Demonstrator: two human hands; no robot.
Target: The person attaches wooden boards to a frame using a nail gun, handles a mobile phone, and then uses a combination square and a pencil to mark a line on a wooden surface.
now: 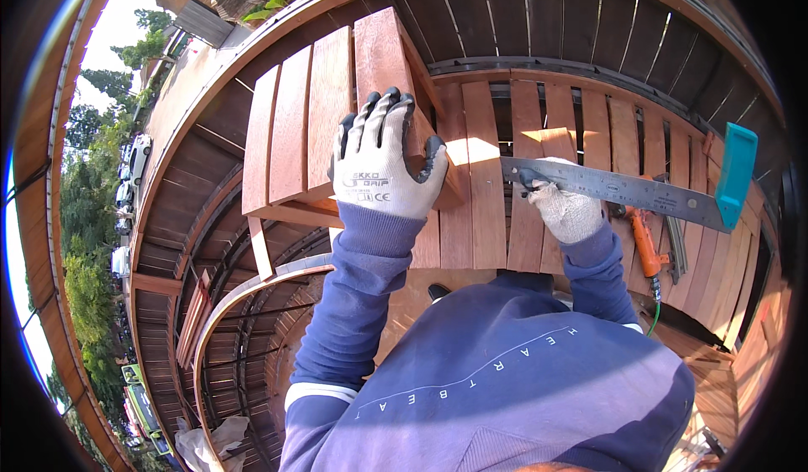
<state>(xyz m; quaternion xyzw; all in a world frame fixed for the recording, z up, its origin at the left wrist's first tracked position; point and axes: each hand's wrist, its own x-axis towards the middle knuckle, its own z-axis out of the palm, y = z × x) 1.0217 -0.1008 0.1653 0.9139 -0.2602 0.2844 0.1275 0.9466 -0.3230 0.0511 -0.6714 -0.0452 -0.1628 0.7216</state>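
Observation:
My left hand (383,156), in a white and black work glove, lies with its fingers stretched over the near right part of a slatted wooden box (328,85). The thumb points right, off the box's edge. In my right hand (568,202), also gloved, is the steel blade of a try square (656,192). Its teal handle (736,177) points away to the right. The blade lies over a curved slatted bench (484,211), its bare end close to the box. How my right fingertips wrap the blade is partly hidden.
An orange nail gun (646,245) with a green hose (655,320) rests on the bench, right of my right hand. A curved slatted backrest (505,13) rises at the far side. Lower slatted tiers (227,320) and a plastic sheet (215,442) are at the left.

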